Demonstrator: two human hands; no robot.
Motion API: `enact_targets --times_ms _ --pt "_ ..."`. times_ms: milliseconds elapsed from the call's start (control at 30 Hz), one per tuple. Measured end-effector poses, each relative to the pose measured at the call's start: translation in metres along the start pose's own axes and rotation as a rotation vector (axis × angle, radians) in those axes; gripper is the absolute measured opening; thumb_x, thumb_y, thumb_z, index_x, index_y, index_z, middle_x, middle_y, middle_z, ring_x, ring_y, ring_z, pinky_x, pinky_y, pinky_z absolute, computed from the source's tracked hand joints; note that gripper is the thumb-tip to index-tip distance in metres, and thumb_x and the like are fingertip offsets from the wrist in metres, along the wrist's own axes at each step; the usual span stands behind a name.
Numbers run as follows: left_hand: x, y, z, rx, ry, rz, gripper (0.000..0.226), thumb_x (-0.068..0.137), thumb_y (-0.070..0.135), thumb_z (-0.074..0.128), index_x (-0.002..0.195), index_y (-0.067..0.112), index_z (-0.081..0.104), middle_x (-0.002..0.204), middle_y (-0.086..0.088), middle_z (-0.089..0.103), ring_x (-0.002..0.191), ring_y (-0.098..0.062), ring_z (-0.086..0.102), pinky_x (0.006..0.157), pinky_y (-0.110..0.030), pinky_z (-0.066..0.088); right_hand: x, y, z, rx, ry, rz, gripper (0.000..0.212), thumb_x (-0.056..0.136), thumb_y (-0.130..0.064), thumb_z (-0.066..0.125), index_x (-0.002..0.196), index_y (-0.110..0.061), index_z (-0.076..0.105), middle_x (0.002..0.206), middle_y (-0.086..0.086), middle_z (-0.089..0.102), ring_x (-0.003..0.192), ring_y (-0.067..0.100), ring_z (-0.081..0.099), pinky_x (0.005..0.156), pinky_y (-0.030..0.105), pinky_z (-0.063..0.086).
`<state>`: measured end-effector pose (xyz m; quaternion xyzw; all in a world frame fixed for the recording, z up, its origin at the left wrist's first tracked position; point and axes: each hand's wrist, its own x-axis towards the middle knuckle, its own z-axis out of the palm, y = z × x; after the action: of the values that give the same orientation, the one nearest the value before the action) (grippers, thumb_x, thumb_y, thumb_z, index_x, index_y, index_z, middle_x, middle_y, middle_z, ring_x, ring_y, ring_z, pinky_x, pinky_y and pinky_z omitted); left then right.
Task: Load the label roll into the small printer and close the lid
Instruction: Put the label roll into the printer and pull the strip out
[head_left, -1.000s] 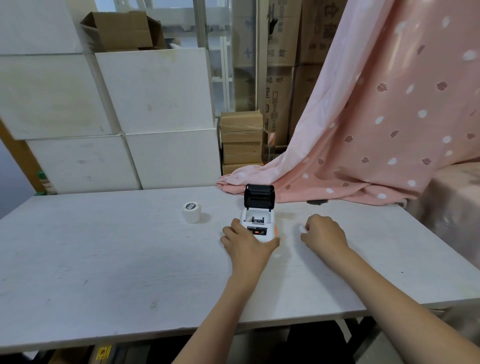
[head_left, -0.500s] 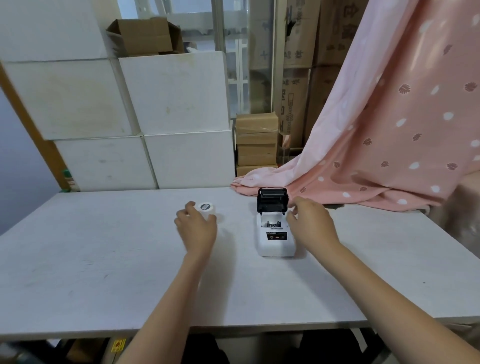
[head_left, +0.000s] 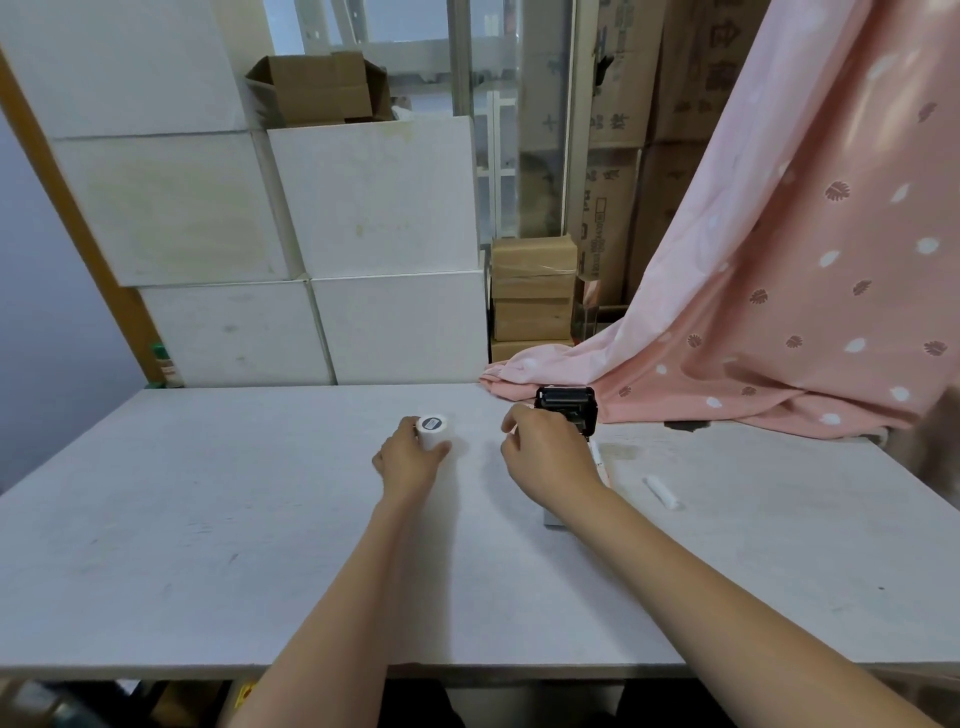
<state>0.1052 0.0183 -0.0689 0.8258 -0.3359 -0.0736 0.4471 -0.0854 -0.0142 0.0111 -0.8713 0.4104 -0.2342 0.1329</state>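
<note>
A small white label roll (head_left: 434, 430) stands upright on the white table (head_left: 208, 545), and my left hand (head_left: 410, 457) is wrapped around its near side. To its right sits the small white printer with its black lid (head_left: 567, 408) raised. My right hand (head_left: 548, 460) hovers over the printer and hides most of its body, fingers curled and parted, holding nothing that I can see. Only a sliver of the printer's right side (head_left: 597, 460) shows.
A small white strip (head_left: 661, 492) lies on the table right of the printer. A pink dotted cloth (head_left: 779, 312) drapes onto the table's far right. White blocks (head_left: 374, 208) and cardboard boxes (head_left: 532, 296) stand behind the far edge.
My left hand has closed around the label roll. My right hand slid from the lid's right side leftward over the printer body. The camera view shifted left.
</note>
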Motion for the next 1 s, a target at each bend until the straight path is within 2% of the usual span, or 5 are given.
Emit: enact_targets --times_ms 133,400,600,733,1000 --pt "-0.014 0.004 -0.010 -0.260 -0.089 0.042 0.038 0.079 0.019 0.080 0.113 0.016 0.064 0.107 0.004 0.068 0.105 -0.020 0.063 0.079 -0.023 0.048 0.002 0.000 0.005 0.124 -0.049 0.025 0.028 0.095 -0.017 0.052 0.118 -0.015 0.069 0.110 0.006 0.074 0.104 0.028 0.066 0.079 0.035 0.053" --pt "-0.044 0.046 -0.032 -0.435 -0.246 0.322 0.035 0.078 0.020 0.084 0.108 0.028 0.066 0.107 0.012 0.072 0.104 -0.012 0.066 0.093 -0.029 0.050 0.020 0.009 -0.027 0.505 -0.021 0.012 0.030 0.102 -0.020 0.054 0.126 -0.017 0.072 0.115 -0.010 0.069 0.100 0.007 0.061 0.089 0.025 0.049" --pt "-0.057 0.073 -0.025 -0.389 -0.208 0.396 0.039 0.079 0.024 0.083 0.114 0.026 0.065 0.110 0.014 0.070 0.103 -0.007 0.064 0.090 -0.022 0.051 0.011 0.019 -0.027 0.597 -0.018 0.077 0.039 0.100 -0.023 0.051 0.067 -0.002 0.056 0.063 0.006 0.049 0.064 0.016 0.040 0.063 0.031 0.030" --pt "-0.069 0.083 -0.011 -0.394 -0.184 0.407 0.038 0.081 0.023 0.081 0.115 0.025 0.065 0.109 0.015 0.070 0.100 -0.006 0.064 0.087 -0.022 0.051 0.004 0.030 -0.019 0.723 0.038 0.175 0.041 0.097 -0.027 0.049 0.080 0.008 0.061 0.077 0.030 0.057 0.070 0.018 0.048 0.066 0.032 0.040" --pt "-0.083 0.092 0.017 -0.340 -0.057 0.397 0.039 0.083 0.021 0.078 0.117 0.029 0.061 0.108 0.008 0.067 0.103 -0.012 0.060 0.088 -0.027 0.050 -0.018 0.039 -0.015 0.935 0.008 0.173 0.028 0.104 -0.026 0.053 0.106 -0.032 0.080 0.074 -0.014 0.069 0.070 0.007 0.054 0.074 0.029 0.052"
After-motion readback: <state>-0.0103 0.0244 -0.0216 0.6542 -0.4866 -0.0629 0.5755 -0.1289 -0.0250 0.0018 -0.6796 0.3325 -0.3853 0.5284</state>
